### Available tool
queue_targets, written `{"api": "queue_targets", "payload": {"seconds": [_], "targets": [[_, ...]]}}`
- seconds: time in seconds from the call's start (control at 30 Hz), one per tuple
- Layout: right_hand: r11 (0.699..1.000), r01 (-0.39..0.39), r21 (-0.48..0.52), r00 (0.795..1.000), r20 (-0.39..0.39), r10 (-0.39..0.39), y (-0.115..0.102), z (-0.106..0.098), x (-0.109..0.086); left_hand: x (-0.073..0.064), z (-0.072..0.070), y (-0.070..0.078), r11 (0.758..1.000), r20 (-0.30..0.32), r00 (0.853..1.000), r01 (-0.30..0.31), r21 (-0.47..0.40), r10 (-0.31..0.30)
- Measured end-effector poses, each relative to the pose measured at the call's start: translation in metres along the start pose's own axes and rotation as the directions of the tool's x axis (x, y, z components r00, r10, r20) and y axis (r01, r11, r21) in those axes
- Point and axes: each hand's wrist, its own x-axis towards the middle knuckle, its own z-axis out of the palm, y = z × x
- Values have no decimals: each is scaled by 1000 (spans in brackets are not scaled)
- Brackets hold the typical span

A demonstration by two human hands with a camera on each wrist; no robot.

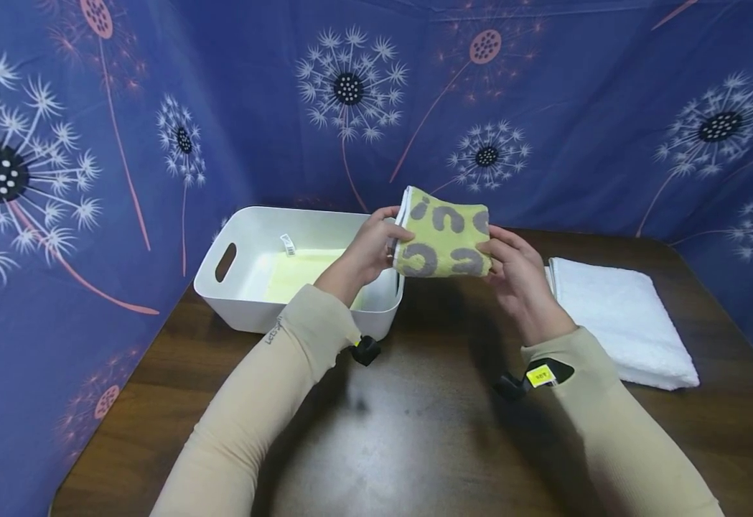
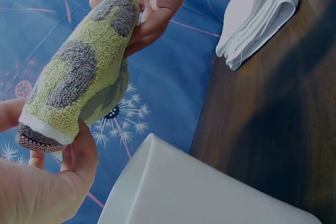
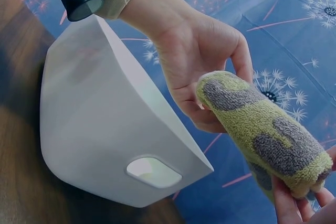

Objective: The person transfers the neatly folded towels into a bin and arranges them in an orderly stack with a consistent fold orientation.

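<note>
A folded yellow-green towel with grey leopard-like patches is held up in the air between both hands. My left hand pinches its left end, where a white border shows, with the thumb on the front. At the opposite end, my right hand pinches the edge between thumb and fingers. In the left wrist view the towel is folded over into a thick bundle, its white hem by the left hand. The right wrist view shows the rounded fold of the towel stretched between the hands.
Below and left of the towel stands a white plastic bin with handle holes; a pale yellow cloth with a white tag lies inside. A folded white towel rests on the wooden table at the right. A blue dandelion-print curtain hangs behind.
</note>
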Motion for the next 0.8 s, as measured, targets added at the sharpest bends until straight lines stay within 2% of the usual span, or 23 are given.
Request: {"api": "queue_targets", "payload": {"seconds": [0.3,0.8], "targets": [[1000,5,28,1000,7,-5,3,9,1,-1,-9,5,1000,12,1000,7,-22,-7],[1000,10,-12,1000,25,-10,7,24,2,-3,-25,16,1000,24,1000,-9,29,8]]}}
